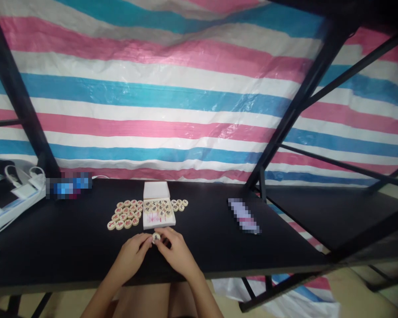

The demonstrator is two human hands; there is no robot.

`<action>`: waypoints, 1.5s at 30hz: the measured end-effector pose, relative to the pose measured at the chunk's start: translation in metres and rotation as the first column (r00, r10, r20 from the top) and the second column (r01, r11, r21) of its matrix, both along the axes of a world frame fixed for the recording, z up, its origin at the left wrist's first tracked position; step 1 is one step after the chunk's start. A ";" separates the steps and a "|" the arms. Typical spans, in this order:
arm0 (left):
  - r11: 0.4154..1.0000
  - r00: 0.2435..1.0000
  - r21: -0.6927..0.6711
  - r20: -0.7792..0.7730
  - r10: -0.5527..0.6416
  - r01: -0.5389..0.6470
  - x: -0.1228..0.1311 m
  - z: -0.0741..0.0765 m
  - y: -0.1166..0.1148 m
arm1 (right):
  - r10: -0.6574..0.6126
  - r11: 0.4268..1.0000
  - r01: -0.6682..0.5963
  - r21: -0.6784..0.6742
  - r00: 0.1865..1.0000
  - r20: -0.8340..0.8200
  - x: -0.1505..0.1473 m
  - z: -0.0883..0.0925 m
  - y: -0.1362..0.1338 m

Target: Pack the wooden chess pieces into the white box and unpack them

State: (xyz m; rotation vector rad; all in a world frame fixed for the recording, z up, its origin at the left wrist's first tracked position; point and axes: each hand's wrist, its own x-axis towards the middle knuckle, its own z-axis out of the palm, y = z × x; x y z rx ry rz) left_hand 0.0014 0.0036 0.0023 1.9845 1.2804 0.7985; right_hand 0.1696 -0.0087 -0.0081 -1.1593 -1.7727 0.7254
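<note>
My left hand (pixel 135 251) and my right hand (pixel 174 249) meet over the black table (pixel 69 247), both pinching one round cream game piece (pixel 156 237) with a dark mark. Just beyond them lies a small white box (pixel 158 213) holding several pieces with dark marks, its lid (pixel 156 190) open behind it. Left of the box, several cream pieces with red marks (pixel 126 214) lie in rows. A few more pieces (pixel 179 204) sit to the right of the box.
A white power strip with plugs (pixel 16 194) lies at the table's left end. A blurred blue object (pixel 68 186) and a blurred pale strip (pixel 244 216) rest on the table. Black frame posts (pixel 285 123) rise in front of a striped tarpaulin (pixel 172 97).
</note>
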 end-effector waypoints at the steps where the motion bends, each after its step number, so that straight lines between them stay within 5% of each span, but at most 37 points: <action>1: 1.000 1.000 -0.005 0.019 -0.002 0.002 0.000 0.002 -0.001 | 0.007 1.000 -0.007 -0.010 1.000 -0.008 0.000 0.001 0.000; 7: 0.998 0.997 -0.032 0.046 0.058 -0.056 -0.001 0.006 -0.001 | 0.052 0.995 -0.058 -0.081 0.996 -0.076 0.000 0.006 -0.003; 19: 0.999 0.993 -0.019 0.110 0.036 -0.034 0.000 0.000 0.000 | -0.049 0.999 0.048 -0.023 0.999 -0.015 0.002 -0.002 0.001; 28: 0.997 0.984 -0.068 0.176 -0.005 0.018 -0.002 0.002 0.000 | 0.061 0.998 -0.060 0.011 0.995 -0.085 0.001 0.005 -0.005; 34: 0.998 0.984 -0.064 0.179 -0.016 0.028 0.000 -0.003 0.001 | 0.028 0.998 -0.034 -0.043 0.989 -0.143 0.002 0.001 -0.003; 39: 0.998 0.988 -0.053 0.152 0.039 -0.032 0.001 0.000 -0.001 | 0.005 0.998 -0.003 0.068 1.000 -0.029 0.002 0.001 -0.003; 45: 0.996 0.986 -0.079 0.161 -0.028 0.041 -0.001 -0.001 0.000 | 0.030 0.997 -0.028 0.076 0.999 -0.021 0.003 0.000 -0.005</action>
